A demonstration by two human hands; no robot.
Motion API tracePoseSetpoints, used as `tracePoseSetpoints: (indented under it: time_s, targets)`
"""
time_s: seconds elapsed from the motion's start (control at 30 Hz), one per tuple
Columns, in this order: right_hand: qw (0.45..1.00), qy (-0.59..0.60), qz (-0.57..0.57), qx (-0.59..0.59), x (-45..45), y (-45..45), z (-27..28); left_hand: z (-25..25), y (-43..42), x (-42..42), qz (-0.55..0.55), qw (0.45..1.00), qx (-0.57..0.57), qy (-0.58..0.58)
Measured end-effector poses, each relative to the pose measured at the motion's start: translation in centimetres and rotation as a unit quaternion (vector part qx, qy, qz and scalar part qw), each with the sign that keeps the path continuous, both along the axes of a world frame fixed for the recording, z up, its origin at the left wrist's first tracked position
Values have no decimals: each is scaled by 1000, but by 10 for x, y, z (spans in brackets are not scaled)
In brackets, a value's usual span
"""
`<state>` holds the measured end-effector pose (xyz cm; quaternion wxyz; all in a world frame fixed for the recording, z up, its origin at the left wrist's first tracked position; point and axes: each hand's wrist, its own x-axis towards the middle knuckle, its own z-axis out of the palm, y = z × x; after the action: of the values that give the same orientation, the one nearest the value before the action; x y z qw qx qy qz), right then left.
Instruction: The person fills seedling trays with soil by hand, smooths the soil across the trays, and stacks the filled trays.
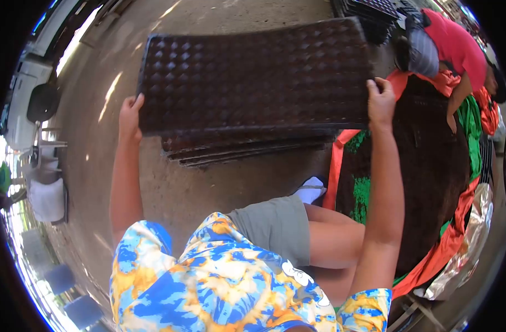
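Note:
A wide black seedling tray (pixel 253 77) with rows of small cells is held up in front of me by its two short ends. My left hand (pixel 131 117) is closed on its left edge, near the lower corner. At the opposite end, my right hand (pixel 381 104) grips the right edge with the thumb and fingers. The cells look dark, and I cannot tell whether they hold soil. Beneath the tray, a stack of similar trays (pixel 247 146) shows in part; the raised tray hides the rest.
To my right lies a broad dark soil-like heap (pixel 424 160) with bright green patches, bordered by red cloth (pixel 438 263). A co-worker in a pink shirt (pixel 457 41) bends over it. More stacked trays (pixel 369 14) stand at the back. Chairs (pixel 47 199) line the left side.

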<state>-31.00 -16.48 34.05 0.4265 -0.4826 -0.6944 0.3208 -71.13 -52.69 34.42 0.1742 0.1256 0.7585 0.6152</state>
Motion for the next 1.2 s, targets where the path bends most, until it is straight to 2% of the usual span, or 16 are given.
tracePoseSetpoints:
  time_s: [0.13, 0.27, 0.3, 0.33, 0.4, 0.47, 0.57, 0.67, 0.73, 0.8, 0.87, 0.97, 1.0, 1.1, 1.17, 1.2]
  targets:
    - [998, -36, 32, -45, -32, -6, -65, -52, -70, -23, 36, 998, -16, -53]
    - [981, -119, 12, -154, -8, -16, -128, -120, -88, -21, 84, 983, -129, -98]
    - [960, -156, 65, -223, 10, -9, -144, -131, -89, -16, 98, 977, -156, -106]
    - [959, -226, 53, -164, 27, -3, -146, -140, -88, -13, 109, 971, -181, -111]
    - [929, -366, 17, -50, 66, 8, -142, -152, -92, -20, 34, 979, -142, -142]
    - [949, -282, 48, -132, 124, 28, -106, -173, -95, -58, 21, 923, -384, -29]
    - [946, -285, -34, -152, 227, 21, -61, -110, -6, 2, 147, 824, -482, 258]
    - [875, -430, -104, -195, 355, -19, -56, -102, 87, 21, -9, 875, -347, 338]
    - [797, -508, -146, -293, 421, -68, -58, -99, 169, 68, -126, 864, -233, 427]
    - [739, -515, -200, -386, 465, -122, -65, -86, 249, 148, -248, 837, -99, 478]
    - [693, -517, -250, -436, 469, -169, -60, -45, 303, 268, -346, 819, 18, 457]
    - [700, -473, -300, -443, 466, -221, -67, -10, 328, 441, -477, 737, 202, 434]
    - [706, -457, -309, -445, 460, -230, -70, 12, 316, 495, -540, 725, 221, 367]
    - [761, -405, -285, -420, 474, -252, -106, 41, 273, 611, -725, 592, 144, 320]
    - [751, -408, -291, -430, 462, -256, -89, 12, 253, 657, -792, 527, 166, 262]
    - [747, -410, -291, -435, 453, -257, -76, 0, 239, 667, -800, 499, 151, 295]
